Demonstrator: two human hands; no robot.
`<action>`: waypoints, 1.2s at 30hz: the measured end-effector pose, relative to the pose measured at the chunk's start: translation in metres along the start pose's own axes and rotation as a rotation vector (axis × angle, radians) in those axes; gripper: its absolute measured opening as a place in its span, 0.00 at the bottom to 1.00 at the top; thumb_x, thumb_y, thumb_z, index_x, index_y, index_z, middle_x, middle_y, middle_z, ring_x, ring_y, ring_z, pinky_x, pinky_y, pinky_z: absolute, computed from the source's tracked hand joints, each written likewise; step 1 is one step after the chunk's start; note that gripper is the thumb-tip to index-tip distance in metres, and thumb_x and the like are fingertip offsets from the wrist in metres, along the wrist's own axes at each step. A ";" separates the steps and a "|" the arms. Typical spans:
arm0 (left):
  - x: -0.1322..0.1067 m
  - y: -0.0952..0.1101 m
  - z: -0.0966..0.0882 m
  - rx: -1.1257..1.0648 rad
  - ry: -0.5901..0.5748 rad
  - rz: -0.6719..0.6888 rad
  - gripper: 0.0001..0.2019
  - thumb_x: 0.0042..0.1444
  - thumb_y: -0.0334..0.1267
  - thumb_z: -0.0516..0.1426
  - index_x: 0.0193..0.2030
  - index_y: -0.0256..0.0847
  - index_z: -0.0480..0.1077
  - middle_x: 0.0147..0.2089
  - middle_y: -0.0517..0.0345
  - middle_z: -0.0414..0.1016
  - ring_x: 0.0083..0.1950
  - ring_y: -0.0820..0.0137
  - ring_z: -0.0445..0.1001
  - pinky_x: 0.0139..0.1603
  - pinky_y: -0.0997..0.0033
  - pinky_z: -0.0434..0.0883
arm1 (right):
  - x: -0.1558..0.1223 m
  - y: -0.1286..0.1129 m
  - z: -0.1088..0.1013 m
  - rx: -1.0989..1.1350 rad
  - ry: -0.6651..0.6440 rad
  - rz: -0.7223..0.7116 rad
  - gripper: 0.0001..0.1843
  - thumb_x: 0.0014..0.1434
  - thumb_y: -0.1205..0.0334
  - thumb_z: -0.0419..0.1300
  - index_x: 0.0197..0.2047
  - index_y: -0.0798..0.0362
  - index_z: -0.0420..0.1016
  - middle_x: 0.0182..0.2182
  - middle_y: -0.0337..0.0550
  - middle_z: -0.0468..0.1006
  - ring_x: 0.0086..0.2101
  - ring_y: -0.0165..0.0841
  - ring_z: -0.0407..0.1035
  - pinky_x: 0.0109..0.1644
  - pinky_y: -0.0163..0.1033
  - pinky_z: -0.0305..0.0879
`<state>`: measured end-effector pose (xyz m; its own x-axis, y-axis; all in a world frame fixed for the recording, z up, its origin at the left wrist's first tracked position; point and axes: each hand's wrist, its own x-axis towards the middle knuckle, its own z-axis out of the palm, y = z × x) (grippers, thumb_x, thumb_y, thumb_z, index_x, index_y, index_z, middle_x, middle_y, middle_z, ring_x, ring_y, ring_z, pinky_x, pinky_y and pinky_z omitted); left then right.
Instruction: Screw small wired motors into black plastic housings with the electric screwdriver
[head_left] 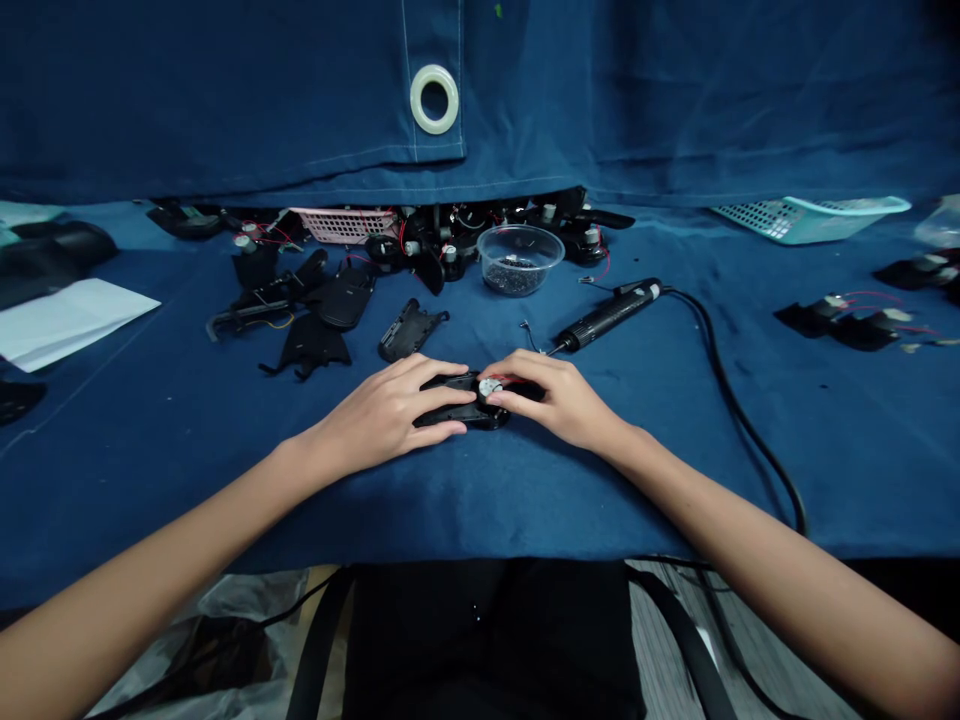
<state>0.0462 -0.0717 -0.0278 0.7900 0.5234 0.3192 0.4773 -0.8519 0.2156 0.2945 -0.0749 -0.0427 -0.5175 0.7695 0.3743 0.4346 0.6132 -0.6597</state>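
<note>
A black plastic housing (450, 411) lies on the blue cloth in front of me. My left hand (382, 408) grips it from the left, fingers over its top and thumb along the near edge. At the housing's right end, my right hand (562, 398) pinches a small motor (490, 388) with a whitish end and a red wire. How the motor sits in the housing is partly hidden by my fingers. Just beyond my right hand lies a black electric screwdriver (611, 314), its tip toward the hand. A loose black shell (409, 328) rests beyond my left hand.
A clear bowl (520, 258) of small dark screws stands behind the hands. Black parts (315, 340) lie left, near a pink basket (345, 225). A teal basket (817, 220) and wired parts (847, 322) are at right. The screwdriver's cable (724, 370) curves toward the front edge.
</note>
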 end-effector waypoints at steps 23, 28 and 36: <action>-0.013 0.002 -0.001 -0.026 0.051 -0.033 0.16 0.61 0.42 0.56 0.55 0.44 0.71 0.61 0.52 0.66 0.59 0.64 0.66 0.61 0.59 0.65 | -0.001 -0.001 0.001 0.027 0.007 0.009 0.14 0.62 0.52 0.57 0.47 0.49 0.74 0.41 0.43 0.74 0.41 0.34 0.71 0.48 0.42 0.68; -0.010 0.001 0.000 -0.029 0.072 -0.027 0.16 0.61 0.42 0.56 0.55 0.45 0.70 0.61 0.51 0.66 0.59 0.63 0.66 0.61 0.57 0.65 | -0.001 -0.001 0.000 0.034 0.005 0.019 0.13 0.62 0.53 0.57 0.47 0.50 0.74 0.41 0.43 0.74 0.41 0.33 0.71 0.49 0.42 0.68; -0.004 -0.001 0.000 -0.041 0.059 -0.001 0.15 0.60 0.43 0.58 0.52 0.42 0.71 0.59 0.51 0.68 0.58 0.64 0.67 0.61 0.58 0.65 | -0.001 0.001 0.000 0.030 0.005 0.001 0.13 0.63 0.55 0.58 0.47 0.50 0.74 0.41 0.43 0.74 0.41 0.32 0.70 0.49 0.40 0.67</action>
<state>0.0429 -0.0731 -0.0295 0.7651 0.5254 0.3723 0.4612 -0.8506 0.2527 0.2955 -0.0752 -0.0445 -0.5132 0.7711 0.3769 0.4127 0.6067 -0.6794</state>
